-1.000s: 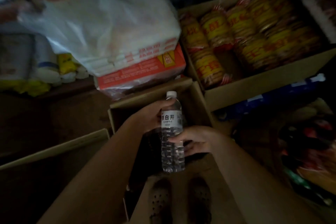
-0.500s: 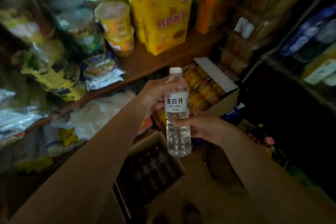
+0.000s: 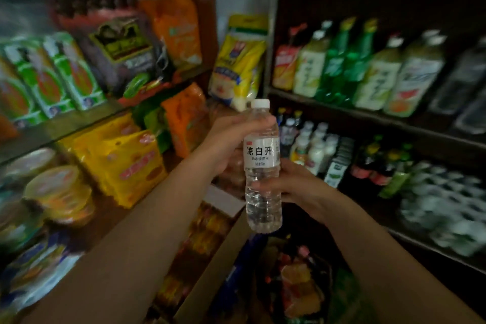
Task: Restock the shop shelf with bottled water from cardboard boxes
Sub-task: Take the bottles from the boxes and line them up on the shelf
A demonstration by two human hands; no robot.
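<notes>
One water bottle (image 3: 263, 166), clear with a white cap and a white label, stands upright in mid-air in front of the shelves, held between both hands. The left hand (image 3: 231, 144) wraps its upper part at the shoulder and label, and the right hand (image 3: 286, 181) curls its fingers round the ribbed middle just under the label. Behind the bottle and to the right, a dark shelf unit (image 3: 368, 118) carries drinks: on the upper board two green bottles (image 3: 344, 66) stand between pale yellow-green tea bottles (image 3: 307, 66), and on the board below, small white-capped bottles (image 3: 315, 144) crowd directly behind the hands, with blurred rows of pale caps (image 3: 441, 200) farther right. To the left, wooden shelves hold yellow snack bags (image 3: 123, 163), orange packs (image 3: 184, 116) and round tubs (image 3: 57, 189), all blurred beyond counting. A yellow and white bag (image 3: 239, 60) hangs between the two shelf units, just above the cap. Below the forearms lies an open cardboard box (image 3: 210, 265) with yellow-wrapped goods.
</notes>
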